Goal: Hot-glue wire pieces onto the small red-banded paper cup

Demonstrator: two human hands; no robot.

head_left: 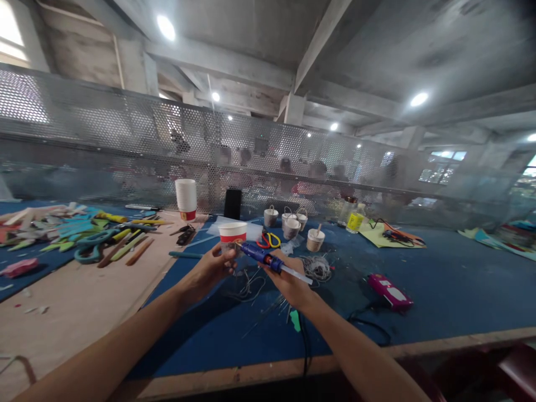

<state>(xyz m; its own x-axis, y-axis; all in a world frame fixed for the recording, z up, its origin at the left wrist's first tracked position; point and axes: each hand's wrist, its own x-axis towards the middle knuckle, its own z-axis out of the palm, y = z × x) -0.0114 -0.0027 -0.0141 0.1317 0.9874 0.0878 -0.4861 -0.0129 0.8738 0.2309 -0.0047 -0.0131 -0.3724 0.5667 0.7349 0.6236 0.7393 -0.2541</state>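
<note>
Here we are, cup and glue gun face to face: our left hand (215, 265) has its thumb and curled fingers pinching the lower side of a red-and-white paper cup (233, 231), which we hold upright over the blue mat (188, 346). In from the other side comes our right hand (288, 279), wrapped round the blue glue gun (259, 254), a pale glue stick (298, 274) jutting from its back end. The nozzle is right up at the cup's red band; whether it touches, we cannot tell. Just behind the gun we spot scissors (274, 240) with red and yellow handles, and past them a cluster of small pale cups (291, 228), some with looped handles. Beside our right hand sits a tangled coil of grey cord (317, 268), and farther right a purple box (389, 291). Over to the left we have a tall stack of paper cups (186, 195), with a dark phone-like slab (233, 204) propped up between stack and cluster.
</note>
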